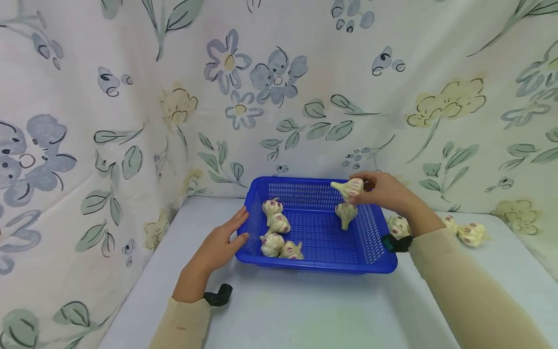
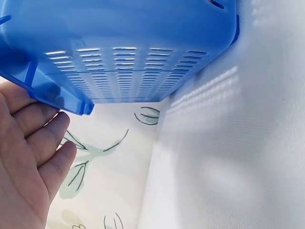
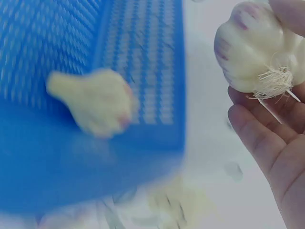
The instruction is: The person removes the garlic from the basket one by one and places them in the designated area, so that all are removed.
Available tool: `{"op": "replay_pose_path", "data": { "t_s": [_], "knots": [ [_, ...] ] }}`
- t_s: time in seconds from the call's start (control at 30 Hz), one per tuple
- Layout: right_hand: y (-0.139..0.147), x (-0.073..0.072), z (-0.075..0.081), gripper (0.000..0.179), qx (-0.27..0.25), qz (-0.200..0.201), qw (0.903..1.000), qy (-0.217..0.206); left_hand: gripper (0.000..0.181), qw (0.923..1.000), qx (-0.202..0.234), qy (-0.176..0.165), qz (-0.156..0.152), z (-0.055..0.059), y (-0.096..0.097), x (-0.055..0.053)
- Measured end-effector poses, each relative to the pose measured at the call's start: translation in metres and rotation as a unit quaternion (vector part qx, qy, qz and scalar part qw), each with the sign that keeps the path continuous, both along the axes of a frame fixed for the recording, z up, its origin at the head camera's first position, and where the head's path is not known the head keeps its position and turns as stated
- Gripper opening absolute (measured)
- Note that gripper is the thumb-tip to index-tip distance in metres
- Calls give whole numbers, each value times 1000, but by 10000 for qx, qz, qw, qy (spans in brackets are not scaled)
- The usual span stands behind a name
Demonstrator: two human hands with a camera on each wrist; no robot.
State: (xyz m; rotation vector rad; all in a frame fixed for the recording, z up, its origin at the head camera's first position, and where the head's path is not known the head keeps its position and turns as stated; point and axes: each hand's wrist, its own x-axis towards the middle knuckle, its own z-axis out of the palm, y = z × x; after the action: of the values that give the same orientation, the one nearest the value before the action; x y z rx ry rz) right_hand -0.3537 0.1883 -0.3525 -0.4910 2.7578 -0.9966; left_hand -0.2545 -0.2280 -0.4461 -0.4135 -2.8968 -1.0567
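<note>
A blue perforated plastic basket (image 1: 314,264) stands on the white table. My left hand (image 1: 220,246) rests with extended fingers at its left rim; in the left wrist view, the fingertips (image 2: 61,123) meet that rim from outside. Over the basket's right side, my right hand (image 1: 385,191) holds a garlic bulb (image 1: 354,186) between thumb and fingers, stem pointing left. The right wrist view shows the root tuft of this held bulb (image 3: 245,50). Below it, another garlic bulb (image 1: 346,213) lies inside the basket. Several more bulbs (image 1: 279,224) lie along the basket's left side.
Outside the basket on the right, a garlic bulb (image 1: 398,226) sits partly behind my right wrist, and more garlic (image 1: 472,234) lies farther right on the table (image 1: 279,310). A floral curtain (image 1: 279,140) hangs behind and at the left.
</note>
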Motion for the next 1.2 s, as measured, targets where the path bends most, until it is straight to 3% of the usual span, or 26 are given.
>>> {"op": "replay_pose_path", "data": {
  "t_s": [0.13,0.27,0.4,0.57,0.87,1.2],
  "knots": [
    [41,21,10,85,-47,-485,9988,59,61,10000,9,-48,-3,1,1,0],
    [74,43,6,87,-306,-1044,9941,-29,61,10000,5,-82,8,2,2,1],
    [102,63,-13,87,-522,-1435,9881,-179,61,10000,8,-65,-11,1,2,0],
    [127,82,-50,85,-743,-1692,9823,-301,61,10000,13,-76,7,1,2,-1],
    [132,96,-107,87,-1186,-1857,9698,-1043,61,9999,25,-92,59,1,0,0],
    [122,101,-127,98,-886,-2249,9566,-1626,61,9999,91,-48,-21,-1,1,-1]
  ]
}}
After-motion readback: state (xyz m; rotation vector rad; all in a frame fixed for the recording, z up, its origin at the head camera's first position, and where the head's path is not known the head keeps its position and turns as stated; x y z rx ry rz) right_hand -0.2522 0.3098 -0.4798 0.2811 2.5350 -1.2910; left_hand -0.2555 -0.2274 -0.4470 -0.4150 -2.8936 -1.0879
